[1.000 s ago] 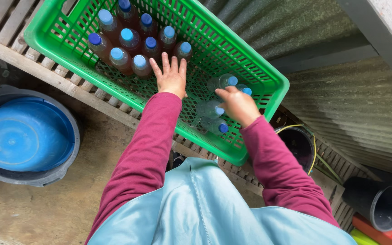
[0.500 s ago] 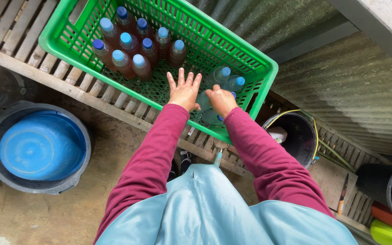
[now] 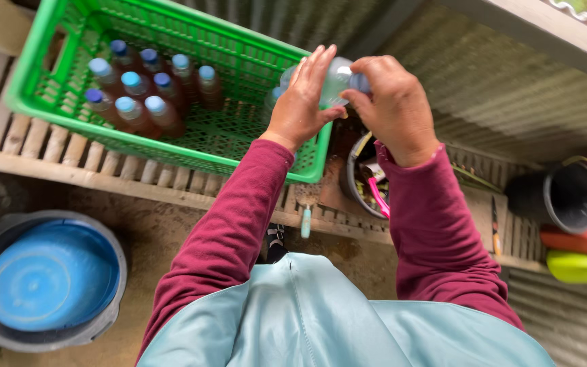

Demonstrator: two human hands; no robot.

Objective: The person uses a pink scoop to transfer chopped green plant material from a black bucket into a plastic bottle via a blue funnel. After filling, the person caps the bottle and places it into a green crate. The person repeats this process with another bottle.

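Both hands up over the near right corner of the green crate. Clear bottle held between them, lifted clear of the crate floor, tilted, blue cap end toward my right.

Left hand: fingers straight and close together, palm pressed flat against the bottle's side. It steadies the bottle more than it wraps it.

Right hand: curled, fingertips pinching the cap end. I cannot tell whether the cap is tight or loose; my fingers cover it.

In the crate: a cluster of capped bottles with brownish contents, standing upright at the far left, touching one another. One more clear bottle sits low beside my left wrist, mostly hidden.

The crate rests on a slatted wooden counter. Just right of the crate is a dark pot with something pink in it. Below, on the ground, a blue basin.

Risks, as I judge them:
- The flat left palm gives a weak hold. If the right hand twists hard, the bottle could roll out and drop onto the crate rim or into the pot.
- With the bottle tilted, a loosened cap could let the contents spill.
- A fall into the crate could topple the standing cluster.
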